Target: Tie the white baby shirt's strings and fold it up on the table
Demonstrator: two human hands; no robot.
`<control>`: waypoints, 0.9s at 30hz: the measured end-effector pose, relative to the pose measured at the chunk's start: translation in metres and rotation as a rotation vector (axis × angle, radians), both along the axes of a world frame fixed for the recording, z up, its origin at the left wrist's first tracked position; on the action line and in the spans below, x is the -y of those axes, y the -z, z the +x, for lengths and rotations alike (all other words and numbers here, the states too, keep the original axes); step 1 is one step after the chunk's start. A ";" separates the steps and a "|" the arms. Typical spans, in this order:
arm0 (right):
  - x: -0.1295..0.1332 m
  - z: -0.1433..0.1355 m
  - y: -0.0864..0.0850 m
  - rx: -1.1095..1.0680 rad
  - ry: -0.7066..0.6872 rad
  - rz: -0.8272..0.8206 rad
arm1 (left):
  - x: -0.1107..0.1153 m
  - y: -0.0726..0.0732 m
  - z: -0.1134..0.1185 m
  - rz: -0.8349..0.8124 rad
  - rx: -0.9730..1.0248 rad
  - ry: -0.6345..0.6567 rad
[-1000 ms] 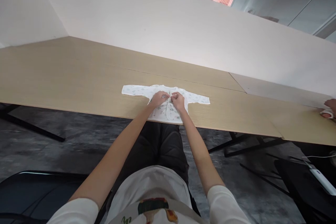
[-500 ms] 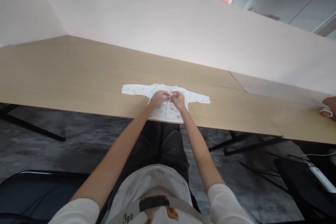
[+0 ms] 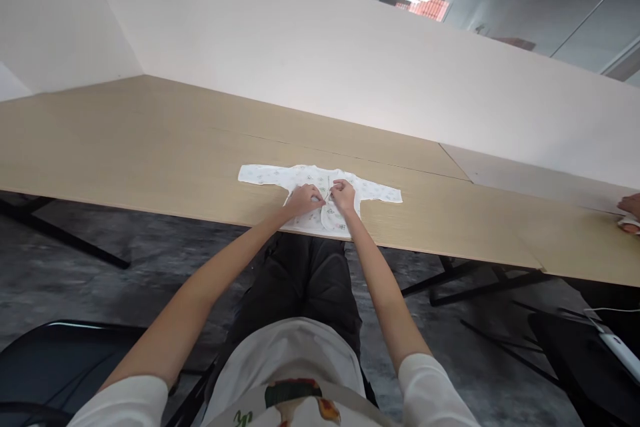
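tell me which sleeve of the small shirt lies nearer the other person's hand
The sleeve on the person's right, pointing toward the other person's hand; the sleeve on the left points away from it.

No word, brand or number legible from here. Nearest thing to text: green script-like strokes (image 3: 243, 419) on the front of the worker's pale shirt (image 3: 287, 353), just left of a coloured print (image 3: 295, 390); a letter or two perhaps, too distorted to read. Small white garment (image 3: 313, 222) on the table (image 3: 175, 147) carries scattered printed motifs, too small to tell whether any are letters.
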State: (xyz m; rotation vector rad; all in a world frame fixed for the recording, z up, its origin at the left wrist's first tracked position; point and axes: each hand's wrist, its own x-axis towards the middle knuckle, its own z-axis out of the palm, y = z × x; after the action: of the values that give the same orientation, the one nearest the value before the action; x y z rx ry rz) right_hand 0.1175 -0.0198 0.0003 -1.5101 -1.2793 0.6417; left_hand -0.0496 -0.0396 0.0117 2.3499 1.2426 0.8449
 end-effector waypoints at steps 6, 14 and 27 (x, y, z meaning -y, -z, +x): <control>0.028 0.010 -0.005 0.003 -0.172 -0.068 | 0.002 -0.001 -0.001 -0.028 -0.013 0.042; 0.064 -0.003 -0.007 0.141 -0.258 0.010 | 0.000 0.002 -0.002 0.017 -0.050 0.057; 0.070 -0.009 -0.012 0.086 -0.145 0.004 | -0.012 0.008 -0.007 -0.117 0.125 0.149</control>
State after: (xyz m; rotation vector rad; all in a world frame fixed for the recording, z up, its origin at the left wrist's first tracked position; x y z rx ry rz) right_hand 0.1089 -0.0894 0.0126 -1.4643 -1.4650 0.6732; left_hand -0.0569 -0.0273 0.0036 2.2283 1.0250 0.8329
